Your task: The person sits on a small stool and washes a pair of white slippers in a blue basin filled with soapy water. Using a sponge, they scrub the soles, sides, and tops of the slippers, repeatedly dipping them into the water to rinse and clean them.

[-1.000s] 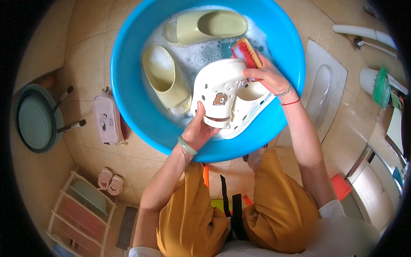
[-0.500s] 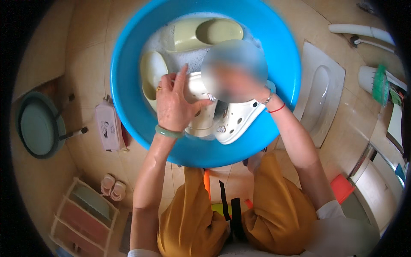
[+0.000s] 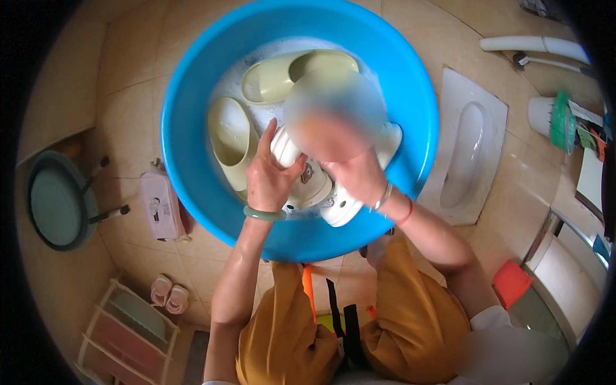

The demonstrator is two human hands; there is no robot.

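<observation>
A white clog (image 3: 310,192) with a charm and holes on its toe is in my left hand (image 3: 268,178), thumb and fingers wrapped round its upper part. A second white clog (image 3: 337,210) lies tilted beside it, to the right. My right hand (image 3: 356,178) reaches over the two clogs; a blurred patch covers its fingers and whatever they may hold. Two pale green slip-on shoes rest in suds, one upright-lying shoe (image 3: 232,135) at the left and another shoe (image 3: 268,80) at the far side. All this is inside a big blue basin (image 3: 410,83).
To the right of the basin a white squat toilet (image 3: 468,141) is set in the tiled floor. At left stand a grey-green stool-like basin (image 3: 58,202) and a pink box (image 3: 160,205). Small pink shoes (image 3: 170,294) sit by a rack (image 3: 131,324). A red object (image 3: 511,283) lies at right.
The held white clog has been tipped and turned, and my left hand now grips its upper part. My right hand has come left and nearer to me. The green shoes have shifted.
</observation>
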